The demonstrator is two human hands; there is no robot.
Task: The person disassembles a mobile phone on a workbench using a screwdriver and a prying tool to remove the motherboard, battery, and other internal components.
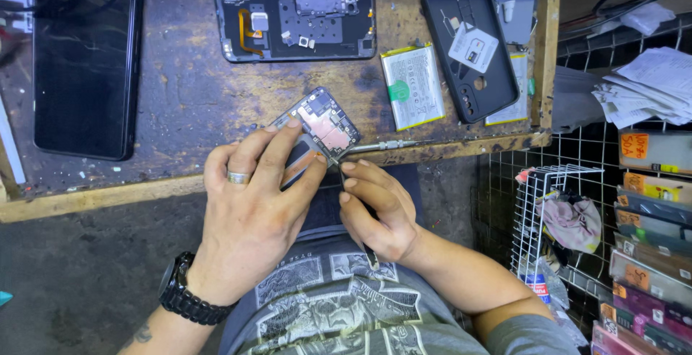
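Just below the wooden bench (180, 103) edge, the left hand (252, 203) is curling palm-down, fingers pinching a small circuit board (321, 124) that is tilting over the bench's front lip. Beside it, the right hand (378, 207) is closing around a thin dark tool (353, 211), its tip touching the board's lower corner.

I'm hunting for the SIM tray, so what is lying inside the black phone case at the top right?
Inside the black phone case lies a small white card holding a tiny dark piece; whatever is beneath the card is covered.
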